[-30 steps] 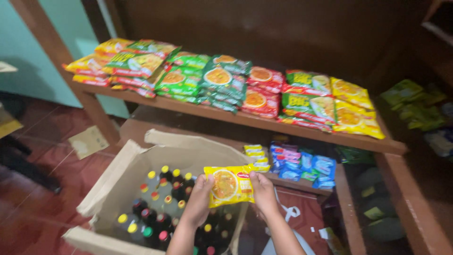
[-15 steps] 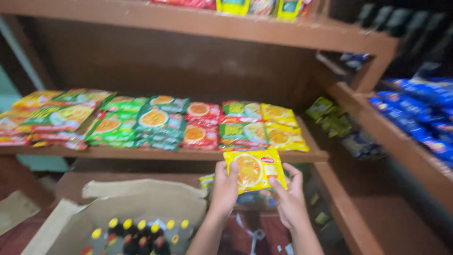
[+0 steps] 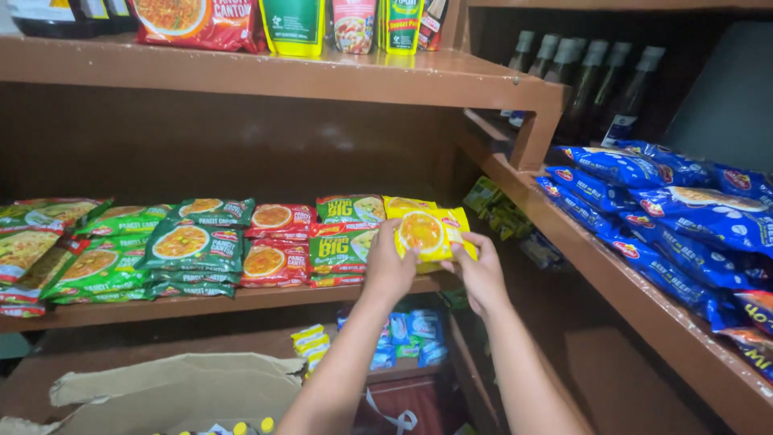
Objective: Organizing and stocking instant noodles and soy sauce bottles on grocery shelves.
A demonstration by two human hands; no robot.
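Both hands hold one yellow noodle packet [image 3: 425, 234] up against the right end of the middle shelf [image 3: 241, 300]. The left hand [image 3: 389, 266] grips its left edge with fingers curled round it, and the right hand [image 3: 481, 272] pinches its right edge. The packet sits just above the shelf board, touching the yellow packets [image 3: 407, 207] stacked behind it. To its left lie green-and-red packets [image 3: 346, 242], then red packets [image 3: 278, 250] and green packets [image 3: 193, 246] in rows. On the side shelf to the right lie blue packets [image 3: 676, 209], with dark bottles [image 3: 596, 80] standing behind them. Below, an open cardboard box [image 3: 177, 391] shows yellow bottle caps [image 3: 250, 427] at the bottom edge.
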